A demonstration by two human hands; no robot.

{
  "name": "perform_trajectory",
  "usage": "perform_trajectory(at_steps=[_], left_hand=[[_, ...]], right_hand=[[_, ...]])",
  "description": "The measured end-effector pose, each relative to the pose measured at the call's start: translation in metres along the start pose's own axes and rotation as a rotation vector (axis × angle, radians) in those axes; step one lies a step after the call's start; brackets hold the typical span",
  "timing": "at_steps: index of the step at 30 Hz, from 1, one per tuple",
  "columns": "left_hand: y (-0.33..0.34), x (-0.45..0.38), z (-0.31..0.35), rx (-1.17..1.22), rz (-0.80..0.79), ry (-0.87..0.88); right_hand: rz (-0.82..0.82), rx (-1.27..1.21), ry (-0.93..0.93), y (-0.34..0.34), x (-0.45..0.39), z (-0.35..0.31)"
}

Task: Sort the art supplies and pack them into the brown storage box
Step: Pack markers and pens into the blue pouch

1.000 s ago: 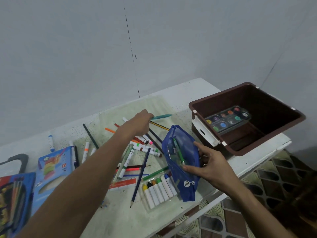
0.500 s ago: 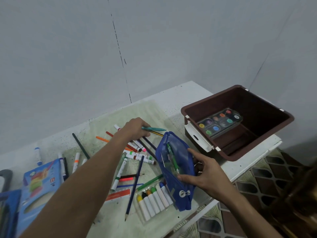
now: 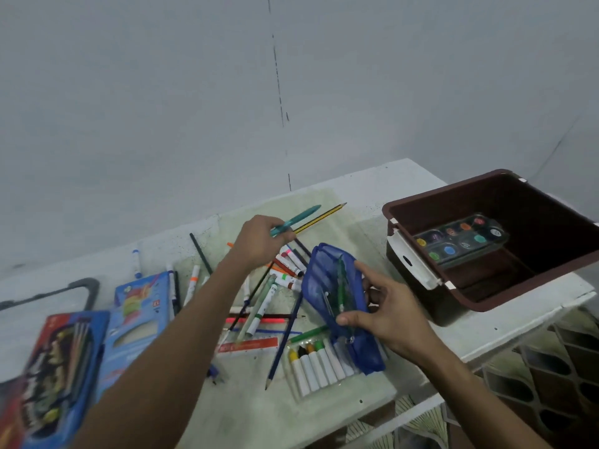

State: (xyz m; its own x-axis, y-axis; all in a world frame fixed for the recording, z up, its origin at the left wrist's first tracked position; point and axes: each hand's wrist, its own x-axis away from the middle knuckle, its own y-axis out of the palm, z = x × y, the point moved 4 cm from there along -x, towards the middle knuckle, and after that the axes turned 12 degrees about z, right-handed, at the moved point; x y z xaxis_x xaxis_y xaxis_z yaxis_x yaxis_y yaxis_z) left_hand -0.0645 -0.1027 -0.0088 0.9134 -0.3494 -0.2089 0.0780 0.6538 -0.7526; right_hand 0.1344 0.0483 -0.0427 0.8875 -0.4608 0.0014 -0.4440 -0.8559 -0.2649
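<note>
My left hand [image 3: 259,243] grips a teal pen [image 3: 296,219] and a yellow-and-black pencil [image 3: 321,218], lifted above the scattered markers [image 3: 290,264]. My right hand [image 3: 385,311] holds a blue mesh pencil pouch [image 3: 337,303] open at its top, with a green pen inside. The brown storage box [image 3: 421,283] stands at the right of the table with a watercolour palette [image 3: 460,241] leaning inside it. A clear pack of paint tubes [image 3: 316,367] lies under the pouch's lower end.
Loose pens, pencils and a red ruler [image 3: 248,346] lie over the green mat [image 3: 246,400]. Two blue packages [image 3: 136,322] and a coloured-pencil case [image 3: 55,367] sit at the left. The white table's front edge [image 3: 518,332] drops off to a patterned floor at the right.
My left hand has lifted off the table with the teal pen and now also the yellow-and-black pencil. The pouch stays in my right hand, tipped slightly.
</note>
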Motion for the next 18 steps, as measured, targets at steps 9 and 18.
perform_trajectory(at_steps=[9,18], left_hand=[[-0.05,0.078,-0.006,0.061,-0.122,-0.107],[-0.035,0.103,-0.007,0.257,-0.357,-0.337]], right_hand=[[0.005,-0.167,-0.034,0.037,-0.018,-0.005],[0.015,-0.132,-0.018,0.026,-0.017,0.002]])
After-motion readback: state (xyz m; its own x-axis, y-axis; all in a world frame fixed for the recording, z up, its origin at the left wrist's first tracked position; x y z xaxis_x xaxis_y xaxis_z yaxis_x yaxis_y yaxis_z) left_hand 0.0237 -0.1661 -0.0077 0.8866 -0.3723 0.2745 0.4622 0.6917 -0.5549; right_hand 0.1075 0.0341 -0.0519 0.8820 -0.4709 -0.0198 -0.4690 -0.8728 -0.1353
